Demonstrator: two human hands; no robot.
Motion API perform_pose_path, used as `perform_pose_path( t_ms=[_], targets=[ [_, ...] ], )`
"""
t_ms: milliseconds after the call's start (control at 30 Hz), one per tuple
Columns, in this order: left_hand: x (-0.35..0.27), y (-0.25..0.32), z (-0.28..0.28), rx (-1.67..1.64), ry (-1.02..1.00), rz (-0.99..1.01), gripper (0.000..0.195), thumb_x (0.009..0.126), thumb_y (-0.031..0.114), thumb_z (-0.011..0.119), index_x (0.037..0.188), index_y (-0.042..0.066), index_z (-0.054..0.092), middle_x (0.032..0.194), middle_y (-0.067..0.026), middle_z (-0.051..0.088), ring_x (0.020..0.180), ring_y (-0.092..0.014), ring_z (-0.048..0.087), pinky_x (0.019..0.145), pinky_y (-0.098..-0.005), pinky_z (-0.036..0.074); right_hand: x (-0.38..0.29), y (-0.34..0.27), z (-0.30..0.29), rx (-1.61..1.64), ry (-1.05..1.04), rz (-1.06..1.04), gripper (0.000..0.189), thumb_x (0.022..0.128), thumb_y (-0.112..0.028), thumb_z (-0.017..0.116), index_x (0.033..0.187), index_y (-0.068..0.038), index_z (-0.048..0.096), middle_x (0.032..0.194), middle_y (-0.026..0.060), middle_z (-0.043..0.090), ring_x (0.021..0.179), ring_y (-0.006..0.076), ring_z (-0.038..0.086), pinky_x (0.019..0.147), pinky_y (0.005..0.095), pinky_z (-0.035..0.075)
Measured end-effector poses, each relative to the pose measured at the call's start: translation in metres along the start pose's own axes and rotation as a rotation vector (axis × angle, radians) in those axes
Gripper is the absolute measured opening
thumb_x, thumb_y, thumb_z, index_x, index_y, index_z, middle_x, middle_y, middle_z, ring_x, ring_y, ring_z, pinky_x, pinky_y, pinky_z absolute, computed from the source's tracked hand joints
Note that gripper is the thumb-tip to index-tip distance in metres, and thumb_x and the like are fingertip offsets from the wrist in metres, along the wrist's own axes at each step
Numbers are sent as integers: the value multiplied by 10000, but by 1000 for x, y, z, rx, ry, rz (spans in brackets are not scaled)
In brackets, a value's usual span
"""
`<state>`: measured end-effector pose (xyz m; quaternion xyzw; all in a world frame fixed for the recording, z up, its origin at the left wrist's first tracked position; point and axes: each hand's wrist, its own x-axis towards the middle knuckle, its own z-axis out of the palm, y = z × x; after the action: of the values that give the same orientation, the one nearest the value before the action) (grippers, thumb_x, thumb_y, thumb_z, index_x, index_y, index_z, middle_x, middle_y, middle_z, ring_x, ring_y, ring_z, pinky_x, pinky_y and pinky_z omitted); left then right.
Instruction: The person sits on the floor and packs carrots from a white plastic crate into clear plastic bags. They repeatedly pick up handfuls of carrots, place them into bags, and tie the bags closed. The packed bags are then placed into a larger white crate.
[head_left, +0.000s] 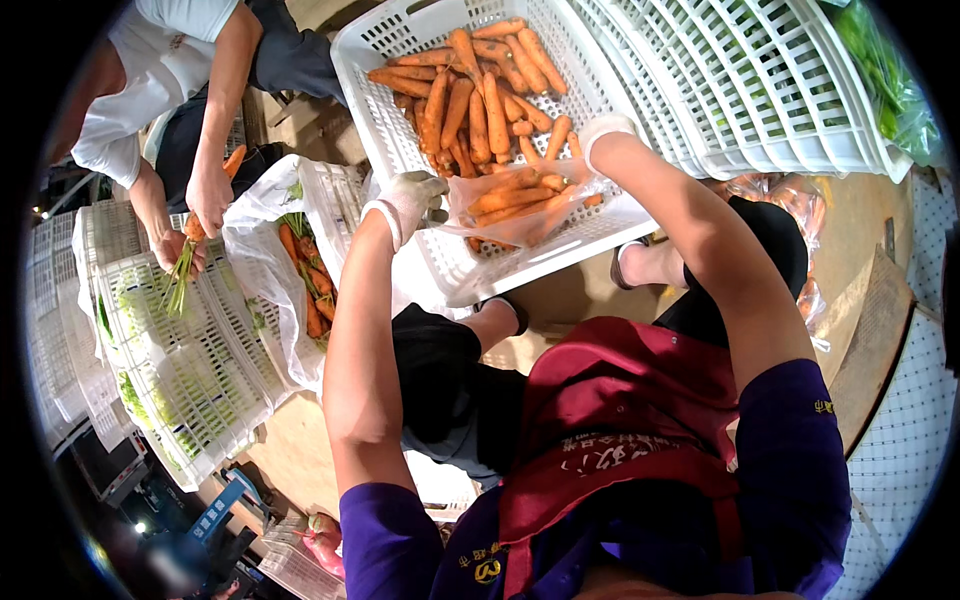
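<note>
My left hand, in a white knit glove, pinches the left edge of a clear plastic bag. At the bag's right side is my right hand, also gloved; the bag's edge runs up to it, while most of its fingers are hidden. Several carrots lie inside the bag. The bag rests in the near part of a white perforated plastic crate. Beyond the bag, a heap of loose orange carrots, some with dark soil marks, fills the crate's middle.
At left, a person's hands hold a carrot with green stems. Beside them stands a liner-covered crate with leafy carrots. White crates of leafy greens stand left; another slatted crate adjoins at right. Bagged produce lies beyond my right knee.
</note>
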<state>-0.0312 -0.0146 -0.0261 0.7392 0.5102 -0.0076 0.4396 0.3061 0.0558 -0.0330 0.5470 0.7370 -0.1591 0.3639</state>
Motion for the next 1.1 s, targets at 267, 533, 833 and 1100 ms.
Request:
perform_pose_path(
  t_ms=[267, 533, 833, 1100],
  targets=[
    [-1, 8, -2, -1, 20, -129, 253, 865, 8, 706, 1114, -37, 701, 1179, -126, 700, 943, -250, 693, 842, -333, 601, -15, -13, -56, -11, 42, -80, 338, 858, -235, 739, 1152, -72, 777, 1136, 120, 767, 1057, 303, 738, 864, 403, 604],
    [3, 64, -9, -586, 100, -519, 279, 1006, 159, 607, 1126, -83, 678, 841, -131, 683, 700, -196, 676, 673, -334, 578, 88, -58, -20, 616, 108, -109, 644, 965, -424, 629, 1479, -46, 536, 1406, 219, 621, 1297, 360, 598, 1115, 427, 465],
    [0, 63, -12, -381, 66, -514, 305, 1010, 215, 609, 1089, -69, 692, 754, -126, 701, 659, -194, 707, 651, -349, 550, 197, -144, 13, 1115, 190, 367, 856, 954, -426, 719, 1605, -55, 306, 1588, 218, 429, 1423, 381, 478, 1177, 451, 446],
    [11, 61, -17, -317, 38, -474, 347, 976, 294, 616, 1066, -30, 703, 933, -224, 733, 819, -322, 726, 784, -427, 568, 245, -167, 59, 990, 717, 381, 587, 747, -458, 838, 1093, -2, 708, 1095, 263, 723, 1039, 440, 696, 907, 507, 561]
  ],
)
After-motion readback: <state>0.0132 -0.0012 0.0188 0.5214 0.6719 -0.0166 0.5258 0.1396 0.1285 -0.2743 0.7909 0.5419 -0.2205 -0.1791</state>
